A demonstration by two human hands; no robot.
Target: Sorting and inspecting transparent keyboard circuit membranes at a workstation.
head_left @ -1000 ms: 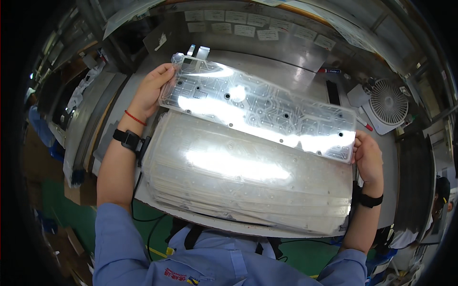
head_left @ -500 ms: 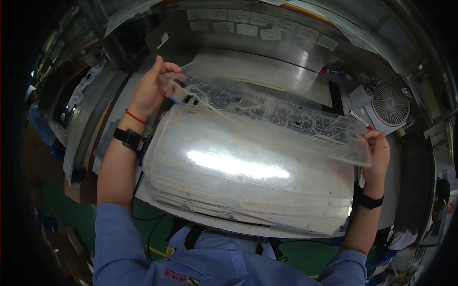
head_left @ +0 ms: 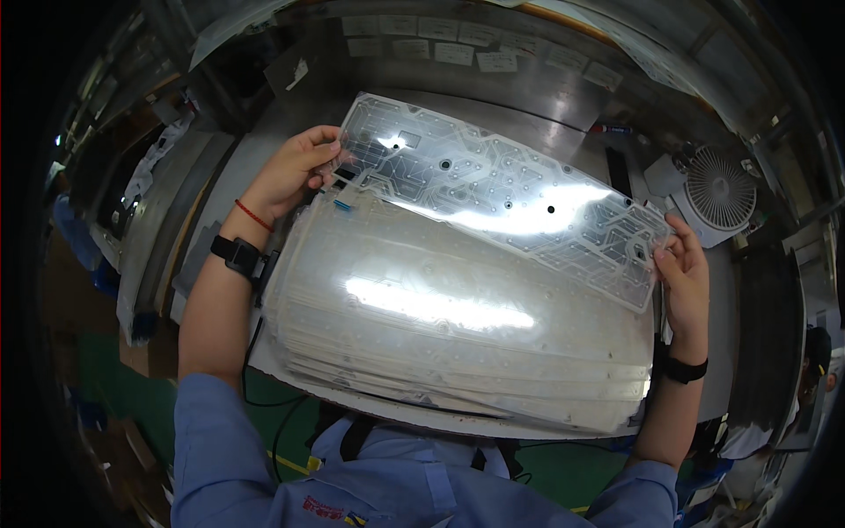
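We've flipped the clear sheet point(head_left: 480, 180) over the stack's point(head_left: 458, 352) far side; left hand point(head_left: 297, 172) and right hand point(head_left: 686, 277) pinch its ends, other face seemingly viewable.

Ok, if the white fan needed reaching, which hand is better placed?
Probably the right hand: it is nearer the white fan, while the left hand is at the opposite end of the clear sheet. Both grip that sheet, so either would need to let go.

Clear circuit sheet point(head_left: 493, 185), held tilted
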